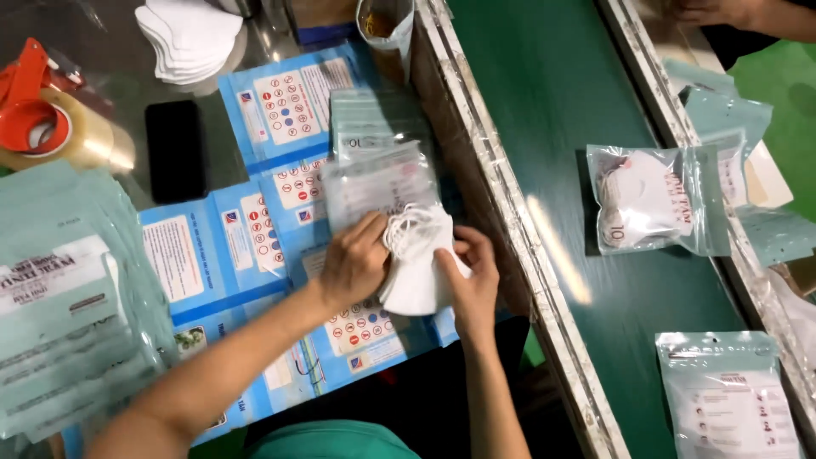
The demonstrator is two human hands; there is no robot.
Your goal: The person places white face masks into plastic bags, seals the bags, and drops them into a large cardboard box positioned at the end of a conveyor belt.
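My left hand [353, 263] and my right hand [472, 280] both grip a small stack of white folded face masks [416, 280] with loose ear loops. The stack's upper end sits at the mouth of a clear plastic pouch [382, 183] lying on blue printed leaflets [280, 115]. My left hand presses from the left and top, my right hand holds the right side.
A pile of teal pouches [68, 297] lies at left, with an orange tape dispenser [42, 115], a black phone [174, 149] and more white masks [189, 38] behind. On the green conveyor belt [552, 102] lie filled pouches [650, 200], another [727, 395] nearer. Another person's arm [739, 13] is at top right.
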